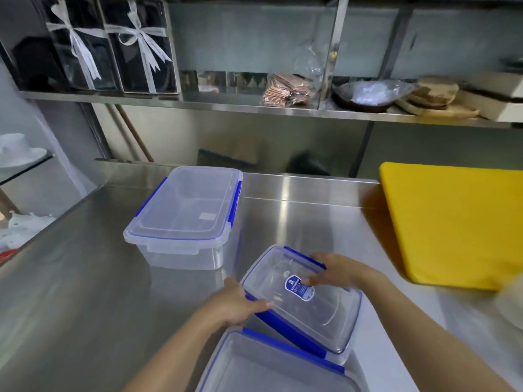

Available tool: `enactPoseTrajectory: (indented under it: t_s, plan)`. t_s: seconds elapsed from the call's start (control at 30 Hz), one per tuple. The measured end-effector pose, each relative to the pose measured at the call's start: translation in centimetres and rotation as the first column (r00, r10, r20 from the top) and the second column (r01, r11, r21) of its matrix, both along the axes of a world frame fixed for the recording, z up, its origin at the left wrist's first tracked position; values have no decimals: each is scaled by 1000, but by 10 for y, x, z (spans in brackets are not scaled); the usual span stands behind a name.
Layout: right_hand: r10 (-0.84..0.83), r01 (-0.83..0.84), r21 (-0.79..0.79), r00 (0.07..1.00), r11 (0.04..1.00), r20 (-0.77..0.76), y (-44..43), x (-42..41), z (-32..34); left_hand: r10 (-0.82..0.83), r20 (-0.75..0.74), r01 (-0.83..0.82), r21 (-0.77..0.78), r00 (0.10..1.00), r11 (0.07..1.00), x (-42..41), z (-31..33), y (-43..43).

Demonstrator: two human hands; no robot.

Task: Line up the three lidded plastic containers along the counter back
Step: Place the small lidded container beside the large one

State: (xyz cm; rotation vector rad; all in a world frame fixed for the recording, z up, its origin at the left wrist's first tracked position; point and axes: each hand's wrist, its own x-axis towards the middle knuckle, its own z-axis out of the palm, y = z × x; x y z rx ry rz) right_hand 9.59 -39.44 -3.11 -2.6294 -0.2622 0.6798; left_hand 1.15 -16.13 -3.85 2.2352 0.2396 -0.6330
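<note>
Three clear plastic containers with blue-clipped lids are on the steel counter [85,278]. The largest container [184,213] stands alone toward the counter's back, left of centre. A smaller labelled container [317,312] sits near me, turned at an angle. My left hand [240,304] grips its left edge and my right hand [336,271] presses on its far right corner and lid. The third container [268,369] lies at the bottom edge, partly cut off, touching or just in front of the smaller one.
A yellow cutting board [452,222] covers the counter's right side. A steel shelf [226,104] above the back holds ribboned black boxes, a bag of wrapped snacks, a pan and wooden boards. White dishes sit off the counter's left edge.
</note>
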Motion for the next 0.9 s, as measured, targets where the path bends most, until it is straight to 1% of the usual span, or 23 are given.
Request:
enactPoseTrajectory:
  t_s: [0.1, 0.13, 0.2, 0.23, 0.27, 0.3, 0.33, 0.37, 0.43, 0.47, 0.5, 0.53, 0.57, 0.6, 0.63, 0.67, 0.7, 0.73, 0.8, 0.9]
  plan:
    - [-77, 79, -10, 991, 997, 113, -2, -10, -8, 225, 97, -208, -161, 970, 965, 3, -10, -15]
    - [-92, 98, -32, 985, 995, 143, -2, -12, -11, 279, 172, -249, -176, 945, 952, 6, -13, -22]
    - [-113, 139, -116, 972, 983, 206, -1, -14, -18, 352, 341, -317, -157, 872, 936, 10, -18, -34]
    - [-157, 196, -147, 957, 970, 243, 1, -14, -22, 385, 383, -341, -181, 840, 923, 11, -18, -39]
    - [-232, 277, -139, 934, 951, 272, 4, -14, -24, 408, 372, -332, -253, 834, 909, 13, -17, -44]
    - [-314, 356, -109, 906, 928, 283, 8, -14, -26, 398, 320, -283, -351, 859, 893, 15, -15, -49]
    - [-382, 413, -69, 884, 908, 268, 12, -13, -26, 352, 254, -220, -431, 901, 875, 16, -13, -52]
    - [-431, 446, -22, 874, 895, 224, 14, -13, -26, 283, 208, -160, -465, 936, 871, 17, -12, -54]
    - [-487, 478, 105, 870, 872, 80, 13, -10, -24, 157, 189, -69, -406, 969, 911, 19, -12, -53]
    - [-481, 469, 180, 877, 865, 24, 9, -10, -22, 102, 191, -28, -358, 976, 933, 19, -12, -50]
    - [-447, 433, 261, 895, 863, -8, 4, -10, -18, 43, 201, 22, -308, 979, 951, 19, -11, -46]
    - [-378, 360, 335, 926, 870, -13, -2, -12, -15, -21, 216, 78, -258, 976, 963, 20, -12, -40]
    - [-271, 250, 378, 963, 891, 2, -8, -14, -11, -92, 234, 140, -199, 968, 970, 19, -11, -35]
    - [-136, 122, 373, 991, 920, 11, -14, -18, -9, -162, 244, 199, -135, 956, 971, 18, -11, -30]
    - [0, 4, 327, 1000, 945, -13, -20, -21, -7, -227, 248, 253, -76, 942, 965, 17, -10, -26]
    - [104, -83, 263, 992, 961, -66, -25, -24, -7, -278, 248, 293, -26, 928, 956, 16, -10, -24]
    - [168, -142, 211, 979, 967, -113, -30, -26, -8, -313, 245, 320, 12, 918, 947, 15, -12, -24]
    - [206, -182, 172, 970, 968, -132, -33, -28, -10, -337, 245, 337, 44, 909, 941, 15, -13, -25]
    - [233, -218, 136, 967, 966, -100, -35, -27, -14, -353, 272, 343, 86, 895, 935, 16, -18, -28]
    - [233, -228, 151, 972, 962, -18, -33, -20, -17, -324, 350, 312, 92, 879, 946, 21, -25, -30]
